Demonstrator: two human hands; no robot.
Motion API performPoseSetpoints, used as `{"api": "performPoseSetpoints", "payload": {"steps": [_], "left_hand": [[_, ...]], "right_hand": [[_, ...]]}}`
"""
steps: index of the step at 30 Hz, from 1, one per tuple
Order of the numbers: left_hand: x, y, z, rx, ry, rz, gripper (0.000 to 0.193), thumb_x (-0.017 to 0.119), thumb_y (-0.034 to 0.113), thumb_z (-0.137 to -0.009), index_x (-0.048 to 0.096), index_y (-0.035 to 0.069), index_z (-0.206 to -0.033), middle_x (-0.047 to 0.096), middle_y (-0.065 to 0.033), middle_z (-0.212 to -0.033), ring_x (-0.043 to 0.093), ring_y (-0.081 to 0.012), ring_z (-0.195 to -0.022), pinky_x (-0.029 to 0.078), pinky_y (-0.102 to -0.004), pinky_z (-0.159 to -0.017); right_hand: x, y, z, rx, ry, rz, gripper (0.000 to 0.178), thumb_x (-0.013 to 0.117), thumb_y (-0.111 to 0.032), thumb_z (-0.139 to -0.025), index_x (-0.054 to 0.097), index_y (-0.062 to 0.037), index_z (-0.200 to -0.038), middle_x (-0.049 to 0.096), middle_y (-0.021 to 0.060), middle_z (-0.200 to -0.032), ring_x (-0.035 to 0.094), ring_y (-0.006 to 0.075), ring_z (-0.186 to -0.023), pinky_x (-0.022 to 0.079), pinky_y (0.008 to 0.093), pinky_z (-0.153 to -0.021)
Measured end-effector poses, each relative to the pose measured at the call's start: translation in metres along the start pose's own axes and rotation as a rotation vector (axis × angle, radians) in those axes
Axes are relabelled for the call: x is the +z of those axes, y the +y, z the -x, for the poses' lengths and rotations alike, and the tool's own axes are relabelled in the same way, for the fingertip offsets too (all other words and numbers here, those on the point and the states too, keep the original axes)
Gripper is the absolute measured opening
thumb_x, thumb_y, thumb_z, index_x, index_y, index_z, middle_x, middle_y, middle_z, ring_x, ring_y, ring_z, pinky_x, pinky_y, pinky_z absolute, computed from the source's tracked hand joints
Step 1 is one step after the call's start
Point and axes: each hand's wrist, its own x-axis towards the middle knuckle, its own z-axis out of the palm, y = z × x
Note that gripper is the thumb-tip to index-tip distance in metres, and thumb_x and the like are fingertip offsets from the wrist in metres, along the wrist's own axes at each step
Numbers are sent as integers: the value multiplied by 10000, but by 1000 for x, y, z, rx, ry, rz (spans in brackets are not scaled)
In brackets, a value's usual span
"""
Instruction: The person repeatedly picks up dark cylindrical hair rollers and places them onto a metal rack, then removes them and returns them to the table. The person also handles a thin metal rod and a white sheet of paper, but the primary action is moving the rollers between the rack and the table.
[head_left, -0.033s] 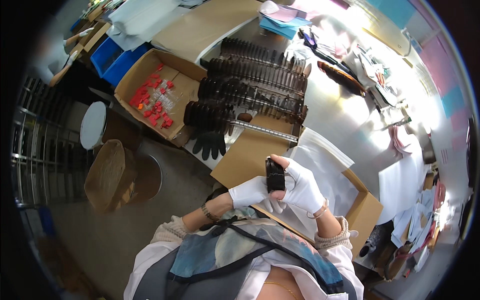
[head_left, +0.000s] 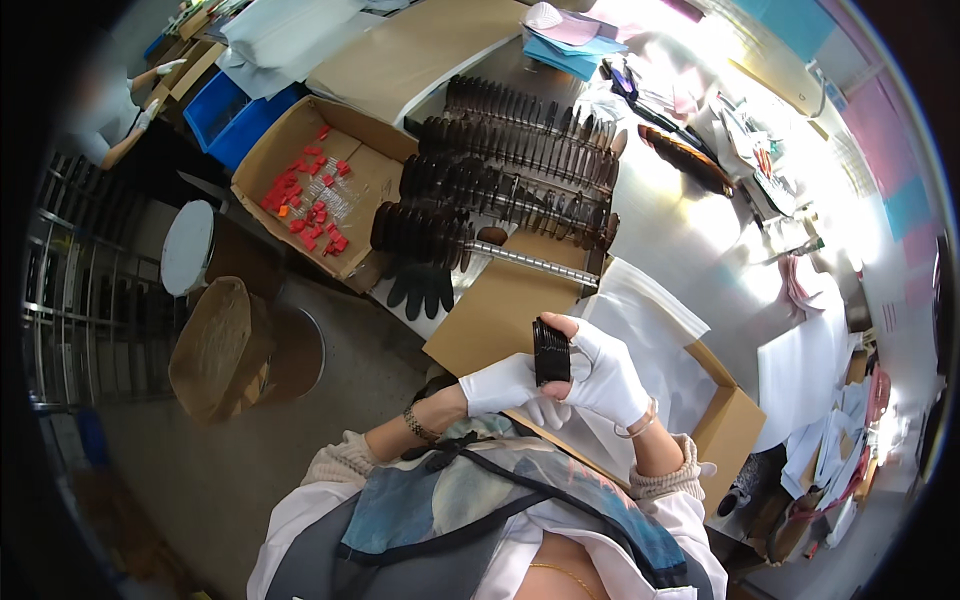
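Note:
A small stack of thin black flat pieces (head_left: 550, 352) stands on edge between my two white-gloved hands. My right hand (head_left: 608, 378) is closed on it, with the bare thumb tip at its upper end and another bare fingertip at its lower end. From the left, my left hand (head_left: 503, 386) presses against the stack; its fingers are partly hidden behind and below. What exactly the pieces are is too small to tell. Beneath the hands lies an open cardboard box (head_left: 722, 440) lined with translucent white sheets (head_left: 640, 305).
Rows of dark brown pieces on metal rods (head_left: 510, 185) fill the rack beyond my hands. To its left sit a carton (head_left: 375, 140) with red clips, a dark glove (head_left: 421, 289) and a blue bin (head_left: 232, 120). A co-worker (head_left: 115, 120) stands far left.
The view has shifted very slightly. Both hands keep their hold, and the edges of the black pieces show a little more evenly lined up.

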Motion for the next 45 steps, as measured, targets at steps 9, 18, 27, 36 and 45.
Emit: {"api": "performPoseSetpoints", "payload": {"steps": [9, 18, 27, 36, 45], "left_hand": [[-19, -26, 3, 115, 66, -18, 253, 621, 220, -931, 639, -2, -1051, 692, -80, -910, 669, -169, -812, 531, -304, -720], [-35, -10, 15, 91, 48, 153, 358, 418, 284, -1043, 578, -12, -1164, 720, -148, -954, 705, -188, -742, 558, -266, -611], [-74, -38, 28, 336, 491, 143, 292, 426, 245, -1036, 559, -10, -981, 699, -204, -900, 719, -260, -773, 582, -313, -668], [-87, -24, 34, 628, 725, 2, 332, 459, 303, -1031, 558, -3, -951, 664, -161, -1079, 668, -221, -975, 519, -322, -863], [-88, -18, 37, 647, 818, -117, 298, 491, 279, -1026, 588, 9, -946, 676, -66, -1053, 603, -120, -912, 458, -247, -807]], "right_hand": [[10, -3, -21, -113, -23, 56, 681, 812, -153, -699, 540, -53, -1315, 605, 134, -1244, 617, 270, -1124, 478, 328, -974], [30, 30, -52, 127, 270, -809, 881, 777, -452, -801, 344, -41, -1449, 565, 122, -1221, 633, 183, -876, 539, 322, -776], [38, 41, -99, 13, 302, -1231, 742, 716, -358, -870, 294, -151, -1444, 552, 144, -1255, 620, 257, -983, 554, 458, -849], [53, 65, -124, -250, 446, -344, 462, 743, -176, -862, 496, -75, -1239, 451, 128, -1435, 539, 220, -1196, 453, 345, -1007], [52, 31, -145, -360, 340, 342, 416, 792, -91, -699, 653, -107, -1091, 504, 128, -1374, 604, 317, -1044, 514, 392, -862]]}}
